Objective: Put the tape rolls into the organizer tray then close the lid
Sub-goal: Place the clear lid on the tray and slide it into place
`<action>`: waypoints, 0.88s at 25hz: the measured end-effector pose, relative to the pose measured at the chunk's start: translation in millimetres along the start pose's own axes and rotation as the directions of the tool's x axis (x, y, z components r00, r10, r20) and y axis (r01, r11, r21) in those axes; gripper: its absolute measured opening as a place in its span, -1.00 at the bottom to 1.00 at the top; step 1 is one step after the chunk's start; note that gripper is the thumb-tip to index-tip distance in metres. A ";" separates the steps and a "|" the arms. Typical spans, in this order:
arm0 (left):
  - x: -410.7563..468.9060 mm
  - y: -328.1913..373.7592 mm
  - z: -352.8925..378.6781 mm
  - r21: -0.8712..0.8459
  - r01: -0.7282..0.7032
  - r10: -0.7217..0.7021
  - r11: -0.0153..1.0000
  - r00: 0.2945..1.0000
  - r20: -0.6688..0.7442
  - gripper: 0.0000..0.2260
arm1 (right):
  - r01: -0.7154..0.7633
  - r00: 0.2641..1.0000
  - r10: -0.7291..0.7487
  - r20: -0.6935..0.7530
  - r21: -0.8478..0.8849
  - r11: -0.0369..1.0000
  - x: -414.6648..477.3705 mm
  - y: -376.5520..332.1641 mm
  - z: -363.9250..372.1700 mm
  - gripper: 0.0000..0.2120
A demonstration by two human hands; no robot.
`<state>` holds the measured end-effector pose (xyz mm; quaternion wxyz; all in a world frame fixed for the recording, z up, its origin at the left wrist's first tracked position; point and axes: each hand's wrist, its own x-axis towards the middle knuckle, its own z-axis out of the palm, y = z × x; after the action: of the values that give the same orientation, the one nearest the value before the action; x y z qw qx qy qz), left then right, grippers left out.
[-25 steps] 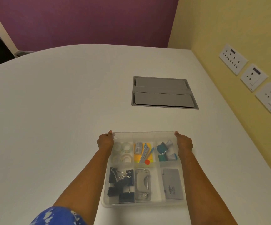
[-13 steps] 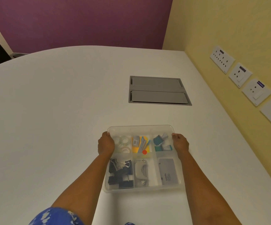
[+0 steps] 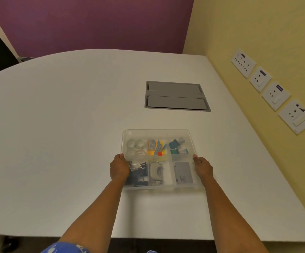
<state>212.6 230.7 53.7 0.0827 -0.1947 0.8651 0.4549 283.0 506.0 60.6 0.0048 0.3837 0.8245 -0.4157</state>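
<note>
Tape rolls (image 3: 136,148), glossy rings, lie under the tray's clear lid (image 3: 157,133).

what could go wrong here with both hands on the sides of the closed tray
1. The left hand and right hand grip only the side edges of the tray. If the lid is not fully seated, which the haze does not show, lifting could pop it.
2. The tape rolls lie loose in the far left compartment; tilting could tumble them against the lid.
3. The tray sits toward the near table edge, so pulling it closer risks an overhang.
</note>
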 end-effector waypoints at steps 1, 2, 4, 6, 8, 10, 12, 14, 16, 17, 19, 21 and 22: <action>-7.0 -3.0 -0.9 0.000 0.014 -0.014 1.000 1.000 -0.012 -0.64 | 0.000 1.000 0.000 0.011 0.005 1.000 -4.2 3.4 -1.8 -0.52; -14.5 -6.2 -1.8 -0.001 0.032 -0.032 0.999 0.999 -0.023 -0.63 | 0.001 1.000 -0.002 0.025 0.007 1.000 -9.0 6.6 -4.1 -0.52; -29.8 -12.1 -3.9 -0.010 0.063 -0.063 0.998 0.997 -0.038 -0.61 | -0.001 0.998 0.000 0.056 0.019 1.000 -19.8 13.9 -9.1 -0.53; -43.8 -17.7 -6.0 -0.039 0.092 -0.093 0.995 0.994 -0.049 -0.60 | -0.011 0.997 0.005 0.079 0.076 0.997 -29.5 22.0 -12.2 -0.54; -56.3 -23.0 -6.8 -0.081 0.112 -0.117 0.990 0.992 -0.057 -0.59 | -0.047 0.994 0.031 0.104 0.161 0.986 -39.5 29.7 -14.6 -0.54; -68.2 -27.6 -7.9 -0.128 0.137 -0.145 0.982 0.988 -0.055 -0.58 | -0.112 0.987 0.077 0.141 0.259 0.960 -49.0 37.1 -16.0 -0.54; -75.7 -33.2 -9.2 -0.181 0.174 -0.183 0.968 0.983 -0.033 -0.56 | -0.176 0.977 0.116 0.176 0.372 0.912 -56.2 43.1 -15.7 -0.57; -79.6 -37.7 -10.8 -0.233 0.207 -0.212 0.950 0.977 0.006 -0.54 | -0.217 0.970 0.132 0.204 0.486 0.847 -61.6 46.0 -14.6 -0.59; -79.0 -40.1 -12.7 -0.262 0.223 -0.219 0.939 0.975 0.045 -0.53 | -0.231 0.969 0.132 0.211 0.565 0.792 -65.3 45.6 -12.9 -0.59; -78.7 -41.0 -13.1 -0.274 0.229 -0.222 0.934 0.973 0.057 -0.53 | -0.226 0.970 0.129 0.205 0.576 0.785 -66.3 44.9 -12.1 -0.60; -78.3 -42.0 -12.7 -0.293 0.239 -0.231 0.926 0.971 0.065 -0.53 | -0.207 0.975 0.119 0.187 0.575 0.791 -68.6 42.6 -11.1 -0.61; -78.1 -42.4 -12.4 -0.302 0.240 -0.230 0.923 0.971 0.069 -0.53 | -0.186 0.981 0.117 0.156 0.567 0.803 -69.3 41.5 -9.4 -0.62; -77.9 -43.1 -12.5 -0.302 0.238 -0.228 0.923 0.971 0.070 -0.54 | -0.174 0.984 0.116 0.138 0.559 0.811 -68.9 41.9 -8.3 -0.62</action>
<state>301.7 218.9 53.3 0.1194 -0.2988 0.7526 0.5745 360.9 483.4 60.0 -0.0378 0.4087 0.6300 -0.6592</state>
